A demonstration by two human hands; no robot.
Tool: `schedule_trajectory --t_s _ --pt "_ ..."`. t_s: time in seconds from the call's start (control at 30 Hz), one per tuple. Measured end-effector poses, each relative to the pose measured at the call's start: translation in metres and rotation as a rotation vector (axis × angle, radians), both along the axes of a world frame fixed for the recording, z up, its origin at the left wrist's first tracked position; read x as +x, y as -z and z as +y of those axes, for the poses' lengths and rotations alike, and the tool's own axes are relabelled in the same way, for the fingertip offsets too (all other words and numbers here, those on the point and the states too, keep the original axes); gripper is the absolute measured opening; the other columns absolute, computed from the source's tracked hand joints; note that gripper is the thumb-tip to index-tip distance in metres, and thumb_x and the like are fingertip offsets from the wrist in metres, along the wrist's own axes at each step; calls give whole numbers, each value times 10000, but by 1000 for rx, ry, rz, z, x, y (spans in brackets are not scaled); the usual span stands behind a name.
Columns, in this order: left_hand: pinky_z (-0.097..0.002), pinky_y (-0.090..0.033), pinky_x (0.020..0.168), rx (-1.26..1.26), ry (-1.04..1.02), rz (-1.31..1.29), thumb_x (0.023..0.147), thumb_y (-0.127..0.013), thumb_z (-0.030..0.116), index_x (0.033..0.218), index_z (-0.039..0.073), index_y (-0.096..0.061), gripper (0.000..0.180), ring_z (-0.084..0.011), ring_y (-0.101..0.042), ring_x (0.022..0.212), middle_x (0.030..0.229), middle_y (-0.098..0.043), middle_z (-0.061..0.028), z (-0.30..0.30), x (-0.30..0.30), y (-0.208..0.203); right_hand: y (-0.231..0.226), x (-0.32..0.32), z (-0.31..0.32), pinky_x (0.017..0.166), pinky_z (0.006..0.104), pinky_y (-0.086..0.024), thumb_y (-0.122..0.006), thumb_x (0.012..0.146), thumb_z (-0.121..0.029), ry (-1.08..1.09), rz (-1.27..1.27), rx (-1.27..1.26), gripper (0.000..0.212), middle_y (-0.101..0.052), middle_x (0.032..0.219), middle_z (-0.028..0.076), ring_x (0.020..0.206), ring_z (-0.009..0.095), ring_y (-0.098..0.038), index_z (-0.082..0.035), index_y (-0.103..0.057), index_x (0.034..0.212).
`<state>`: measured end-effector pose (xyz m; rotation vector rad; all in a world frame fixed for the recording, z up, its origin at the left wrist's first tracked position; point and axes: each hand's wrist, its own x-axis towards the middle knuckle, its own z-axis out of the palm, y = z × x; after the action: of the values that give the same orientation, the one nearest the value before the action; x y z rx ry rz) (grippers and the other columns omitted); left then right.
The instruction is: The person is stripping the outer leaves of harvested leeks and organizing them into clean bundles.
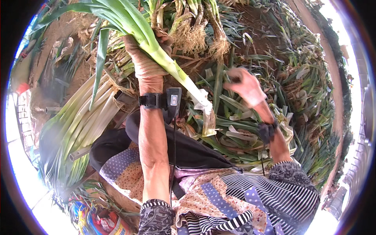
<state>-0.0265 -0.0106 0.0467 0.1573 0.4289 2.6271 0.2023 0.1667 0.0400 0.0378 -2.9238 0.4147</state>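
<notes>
The left hand (145, 64) is wrapped round a leek (157, 53), grasping it partway along its green shaft. The leek lies slantwise across the palm: its leaves fan out past the hand to the upper left, and its white end runs down to the lower right, toward the person's lap. Near that end a loose, pale skin (201, 102) clings to the shaft, with a browner strip hanging below it.

The right hand (246, 87) is raised to the right of the leek's white end, apart from it. Its fingers look curled but are blurred; whether they hold anything, I cannot tell.

Each wrist wears a black strap, the left one with a small grey device (174, 101) beside it.

Just beyond the left hand, unpeeled leeks (192, 33) lie with their tangled roots toward the person. To the left, a bundle (84, 119) of pale-stemmed leeks rests across a metal rack (80, 153), its leaves drooping over the outer side. Leaf scraps (239, 113) cover the ground below the right hand and spread toward its right edge. A colourful bag (121, 226) stands at the lower left, beside the patterned apron (219, 196).
</notes>
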Motion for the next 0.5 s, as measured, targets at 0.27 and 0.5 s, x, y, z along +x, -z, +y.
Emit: schedule_trajectory --t_s 0.27,0.5 --pt "-356 -417 675 -156 29 164 742 -483 730 737 79 -548 653 -186 -469 601 616 -499 -40 10 8 1 -19 -119 -77 729 276 -473 -785 603 -135 133 -61 -915 424 -588 895 58 807 125 -571 3 -582 948" --pt "-327 -392 463 -307 139 240 760 -408 760 757 69 -566 709 -182 -454 455 531 -497 -66 5 3 2 -20 -54 -57 569 243 -451 -651 633 76 -47 -301 -1341 186 -514 666 16 636 91 -542 -32 -515 701"
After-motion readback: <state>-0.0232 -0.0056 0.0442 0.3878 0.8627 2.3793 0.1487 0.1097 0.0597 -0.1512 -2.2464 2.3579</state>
